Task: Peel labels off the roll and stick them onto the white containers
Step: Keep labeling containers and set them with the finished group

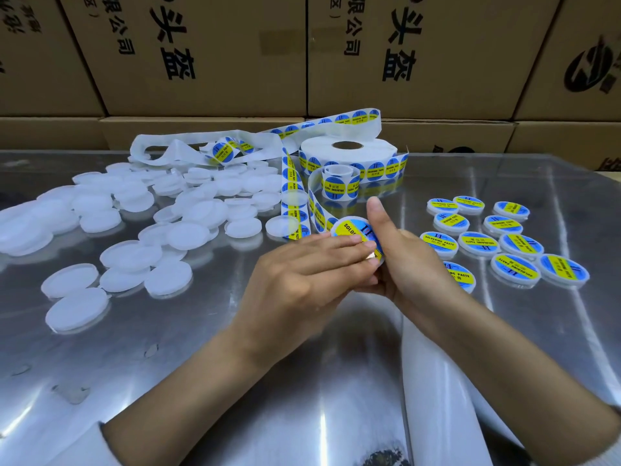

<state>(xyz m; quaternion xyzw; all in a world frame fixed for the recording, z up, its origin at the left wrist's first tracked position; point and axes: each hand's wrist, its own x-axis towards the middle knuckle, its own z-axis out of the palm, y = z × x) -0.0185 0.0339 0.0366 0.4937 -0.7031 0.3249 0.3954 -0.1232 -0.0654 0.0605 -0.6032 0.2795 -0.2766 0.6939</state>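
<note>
A round white container with a blue and yellow label on top is held above the table's middle. My right hand grips it from the right, thumb raised along its edge. My left hand lays straight fingers across the label. The label roll stands behind, and its strip of labels curls down toward my hands. Several plain white containers lie scattered on the left. Several labelled containers lie on the right.
The table is shiny metal. Empty backing paper loops at the back left. Stacked cardboard boxes form a wall behind the table. My white sleeves show at the bottom edge.
</note>
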